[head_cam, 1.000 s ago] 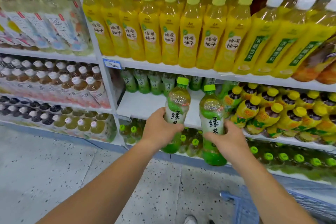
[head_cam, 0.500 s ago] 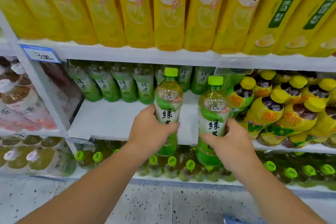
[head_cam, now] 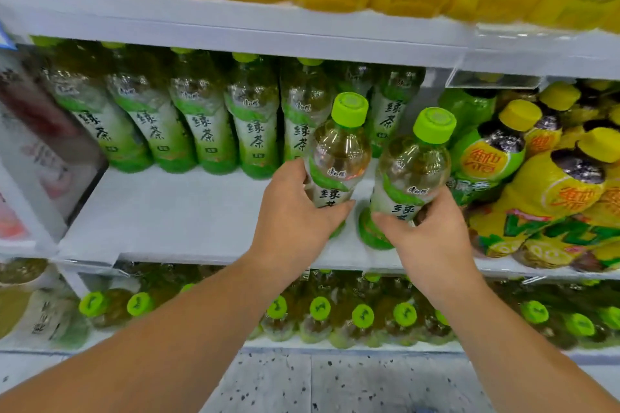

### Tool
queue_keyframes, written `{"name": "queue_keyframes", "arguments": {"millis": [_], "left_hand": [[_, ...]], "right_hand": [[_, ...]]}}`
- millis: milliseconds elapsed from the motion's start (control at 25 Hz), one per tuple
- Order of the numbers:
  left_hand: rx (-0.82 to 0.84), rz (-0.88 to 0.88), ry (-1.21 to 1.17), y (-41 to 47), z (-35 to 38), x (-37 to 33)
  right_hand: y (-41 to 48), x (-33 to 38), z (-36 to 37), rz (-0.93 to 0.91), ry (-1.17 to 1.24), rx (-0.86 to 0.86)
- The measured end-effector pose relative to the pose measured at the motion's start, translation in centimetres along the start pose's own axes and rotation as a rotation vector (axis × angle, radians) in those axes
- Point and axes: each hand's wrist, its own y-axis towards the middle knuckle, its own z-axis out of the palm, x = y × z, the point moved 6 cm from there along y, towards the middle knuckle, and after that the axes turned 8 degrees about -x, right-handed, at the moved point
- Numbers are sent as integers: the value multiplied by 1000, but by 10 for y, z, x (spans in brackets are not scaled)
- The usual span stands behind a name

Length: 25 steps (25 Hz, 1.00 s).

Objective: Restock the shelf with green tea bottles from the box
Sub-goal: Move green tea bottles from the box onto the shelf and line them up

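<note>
Left hand (head_cam: pixel 295 211) is gripping one green-capped clear plastic tea bottle (head_cam: pixel 340 157), right hand (head_cam: pixel 427 240) gripping second bottle (head_cam: pixel 414 171); front of white shelf (head_cam: pixel 184 211) is looking mostly unfilled.

left bottle (head_cam: pixel 339 157) beside right bottle (head_cam: pixel 412 171), before row (head_cam: pixel 201 131)

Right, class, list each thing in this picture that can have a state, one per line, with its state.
Left hand: grips the left bottle.
Right hand: grips the right bottle.
Left bottle: capped, upright, held over the shelf.
Right bottle: capped, upright, held over the shelf.
Back row of bottles: capped, standing at the shelf's rear.
Yellow-capped bottles: capped, piled leaning at the right.
</note>
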Motion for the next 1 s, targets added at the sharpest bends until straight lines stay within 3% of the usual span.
{"name": "queue_keyframes", "arguments": {"millis": [160,400,720,1000], "left_hand": [[-3,13,10,4,4,10],[153,-39,218,-9,-2,45],[-40,-225,200,5,16,64],[-17,-266,283,22,42,64]], "right_hand": [[3,-10,2,-5,21,11],[-14,-34,10,65,-156,-22],[11,-40,32,142,-176,-247],[31,-37,50,103,-197,-293]]}}
